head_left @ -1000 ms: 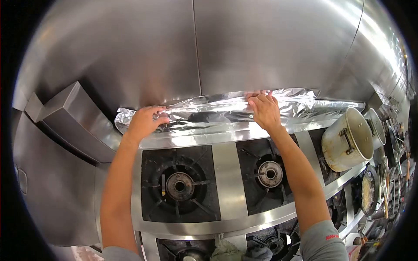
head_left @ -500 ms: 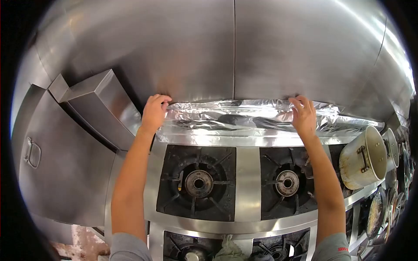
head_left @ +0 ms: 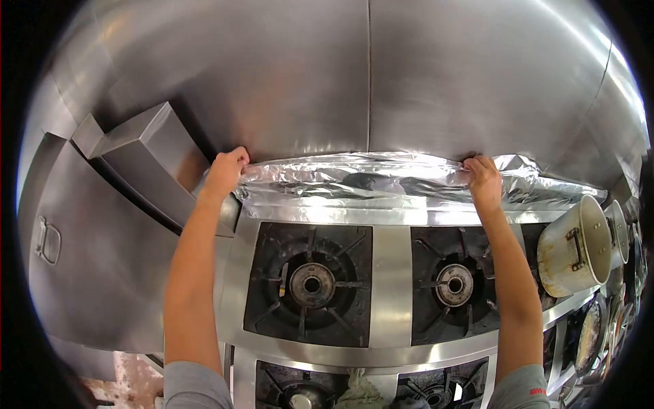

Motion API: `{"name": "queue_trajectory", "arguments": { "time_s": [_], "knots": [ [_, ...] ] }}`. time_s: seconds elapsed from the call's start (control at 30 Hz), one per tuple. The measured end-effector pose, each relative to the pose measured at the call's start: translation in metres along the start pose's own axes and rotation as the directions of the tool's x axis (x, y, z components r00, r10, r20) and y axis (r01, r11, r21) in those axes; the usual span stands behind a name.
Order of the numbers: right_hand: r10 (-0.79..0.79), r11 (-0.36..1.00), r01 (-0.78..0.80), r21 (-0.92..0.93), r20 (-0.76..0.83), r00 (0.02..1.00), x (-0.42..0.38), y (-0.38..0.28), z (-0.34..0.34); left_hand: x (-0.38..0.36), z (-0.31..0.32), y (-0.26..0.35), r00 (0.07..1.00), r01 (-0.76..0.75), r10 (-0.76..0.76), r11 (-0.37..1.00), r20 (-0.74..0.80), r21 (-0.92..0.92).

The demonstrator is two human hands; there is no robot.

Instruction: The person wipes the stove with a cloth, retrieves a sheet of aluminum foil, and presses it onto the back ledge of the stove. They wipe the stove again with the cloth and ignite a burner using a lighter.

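Observation:
A long, crinkled sheet of aluminum foil (head_left: 354,178) lies along the ledge at the back of the stove, against the steel wall (head_left: 272,88). At the foil's left end, my left hand (head_left: 227,172) has its fingers closed on the upper corner. My right hand (head_left: 485,183) pinches the upper edge farther right, fingertips curled down over it. Between the hands the foil is drawn fairly straight along its top edge. Past my right hand it continues in loose folds toward the pots.
Black burner grates (head_left: 308,285) sit below the ledge. At the right stand a large dented pot (head_left: 569,255) and a second pot (head_left: 619,235), with pans (head_left: 587,337) lower down. A steel box (head_left: 153,146) juts out at left. A cloth (head_left: 361,390) lies at the front burners.
My left hand has moved left with the foil's end. My right hand has shifted slightly right and down, closing on the foil's edge. The foil between them looks straighter.

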State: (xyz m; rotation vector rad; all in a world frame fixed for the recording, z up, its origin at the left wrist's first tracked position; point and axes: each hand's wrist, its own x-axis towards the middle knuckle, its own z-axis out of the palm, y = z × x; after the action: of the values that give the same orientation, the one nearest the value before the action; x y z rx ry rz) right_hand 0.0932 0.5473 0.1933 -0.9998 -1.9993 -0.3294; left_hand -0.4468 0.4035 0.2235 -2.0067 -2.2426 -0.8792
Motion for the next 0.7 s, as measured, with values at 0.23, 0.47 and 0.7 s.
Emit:
{"name": "queue_trajectory", "arguments": {
  "time_s": [0.23, 0.47, 0.7],
  "knots": [
    [-0.005, 0.999, 0.003, -0.036, -0.061, 0.998, -0.013, 0.020, -0.011, -0.005, 0.004, -0.005, 0.992, 0.054, -0.052, 0.998, 0.119, -0.019],
    [-0.025, 0.975, 0.013, -0.224, -0.054, 0.998, -0.027, 0.056, -0.059, -0.017, 0.012, 0.078, 0.914, -0.276, 0.328, 0.934, -0.240, 0.225],
    [-0.156, 0.982, 0.161, -0.103, 0.051, 0.986, -0.021, 0.038, -0.044, 0.000, 0.099, 0.249, 0.736, -0.677, 0.662, 0.707, -0.146, -0.204]
  ]
}}
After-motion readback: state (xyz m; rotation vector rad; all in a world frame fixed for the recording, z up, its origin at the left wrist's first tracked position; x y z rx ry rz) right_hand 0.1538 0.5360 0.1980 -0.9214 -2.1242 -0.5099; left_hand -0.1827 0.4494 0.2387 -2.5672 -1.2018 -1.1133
